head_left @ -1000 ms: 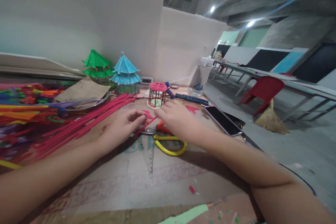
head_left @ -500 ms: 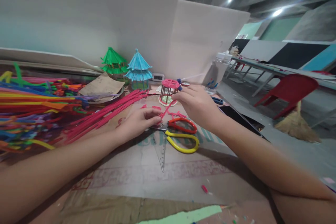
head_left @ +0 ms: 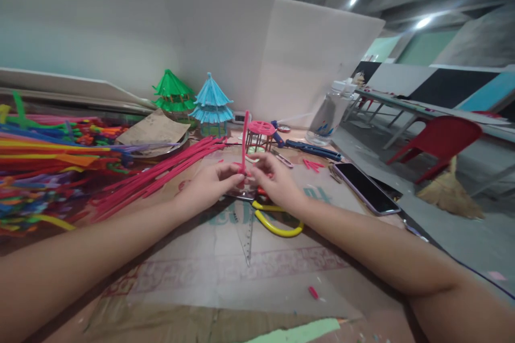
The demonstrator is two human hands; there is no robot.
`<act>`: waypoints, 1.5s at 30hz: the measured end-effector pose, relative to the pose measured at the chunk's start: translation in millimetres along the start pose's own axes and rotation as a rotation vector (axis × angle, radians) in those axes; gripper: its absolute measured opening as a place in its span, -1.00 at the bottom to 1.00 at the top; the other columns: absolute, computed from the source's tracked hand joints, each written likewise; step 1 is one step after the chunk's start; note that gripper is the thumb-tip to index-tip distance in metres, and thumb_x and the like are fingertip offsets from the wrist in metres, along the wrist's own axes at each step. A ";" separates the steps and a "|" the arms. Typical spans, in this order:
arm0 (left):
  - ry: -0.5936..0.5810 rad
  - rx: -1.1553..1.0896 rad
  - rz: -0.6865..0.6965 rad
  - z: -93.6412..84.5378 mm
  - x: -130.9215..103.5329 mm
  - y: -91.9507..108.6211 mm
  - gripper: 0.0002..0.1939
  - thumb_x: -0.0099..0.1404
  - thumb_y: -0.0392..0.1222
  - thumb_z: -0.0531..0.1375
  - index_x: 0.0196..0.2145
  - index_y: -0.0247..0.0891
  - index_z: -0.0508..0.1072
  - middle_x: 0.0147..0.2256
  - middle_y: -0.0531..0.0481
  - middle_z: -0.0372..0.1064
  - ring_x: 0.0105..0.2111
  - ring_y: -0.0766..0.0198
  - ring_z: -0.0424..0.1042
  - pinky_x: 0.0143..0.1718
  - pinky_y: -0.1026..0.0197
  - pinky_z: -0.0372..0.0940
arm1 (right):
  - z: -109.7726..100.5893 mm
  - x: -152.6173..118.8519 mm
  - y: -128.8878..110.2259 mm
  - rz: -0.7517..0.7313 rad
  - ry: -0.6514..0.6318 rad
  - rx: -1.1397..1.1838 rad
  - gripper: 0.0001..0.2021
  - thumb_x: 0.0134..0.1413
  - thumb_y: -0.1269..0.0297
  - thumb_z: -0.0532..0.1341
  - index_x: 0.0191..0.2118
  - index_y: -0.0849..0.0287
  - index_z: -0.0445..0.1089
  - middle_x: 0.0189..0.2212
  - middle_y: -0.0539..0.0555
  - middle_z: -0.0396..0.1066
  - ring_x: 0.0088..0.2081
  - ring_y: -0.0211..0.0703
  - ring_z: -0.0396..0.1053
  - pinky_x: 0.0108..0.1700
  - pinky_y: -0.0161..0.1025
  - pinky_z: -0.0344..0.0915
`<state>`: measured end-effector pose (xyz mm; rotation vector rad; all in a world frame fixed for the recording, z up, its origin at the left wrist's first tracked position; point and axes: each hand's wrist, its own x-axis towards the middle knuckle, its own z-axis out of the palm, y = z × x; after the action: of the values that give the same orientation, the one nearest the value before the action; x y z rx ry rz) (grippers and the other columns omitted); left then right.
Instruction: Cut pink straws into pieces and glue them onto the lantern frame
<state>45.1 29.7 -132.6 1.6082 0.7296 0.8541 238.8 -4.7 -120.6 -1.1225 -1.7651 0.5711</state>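
Observation:
A pink pipe cleaner (head_left: 245, 136) stands upright, its lower end pinched between the thumb and fingers of my left hand (head_left: 213, 183). My right hand (head_left: 277, 179) is close beside it, fingers bent together at the same spot; what they grip is too small to make out. Behind the hands is a small frame with a pink round top (head_left: 261, 128) and brown posts. Scissors with yellow (head_left: 281, 231) and red handles lie beneath my right hand, which partly covers them. A clear set square (head_left: 246, 241) lies just in front.
Pink pipe cleaners (head_left: 161, 171) and a multicoloured pile (head_left: 52, 155) lie at left. Green (head_left: 173, 91) and blue (head_left: 212, 104) model pavilions stand behind. At right are a bottle (head_left: 328, 112), a blue-handled tool (head_left: 314, 149), short pink pieces (head_left: 313, 165) and a phone (head_left: 366, 187).
My right hand has come down and toward my left hand, uncovering the blue-handled tool and short pink pieces. The pink pipe cleaner, slanted between the hands before, now points straight up.

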 end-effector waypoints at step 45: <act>-0.062 0.255 0.051 -7.6 6.2 -8.1 -0.68 0.28 0.07 0.25 -0.27 -0.27 0.59 -0.29 -0.04 0.60 -0.29 0.20 0.53 -0.22 0.21 0.34 | 8.8 5.7 12.5 0.203 -0.183 0.334 -0.79 0.15 0.12 0.27 -0.35 0.11 0.28 -0.47 -0.07 0.39 -0.44 -0.25 0.43 -0.33 -0.25 0.42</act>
<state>42.0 40.4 -138.7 1.8788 0.7799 0.7668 235.6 7.1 -131.5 -1.0438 -1.6378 1.0787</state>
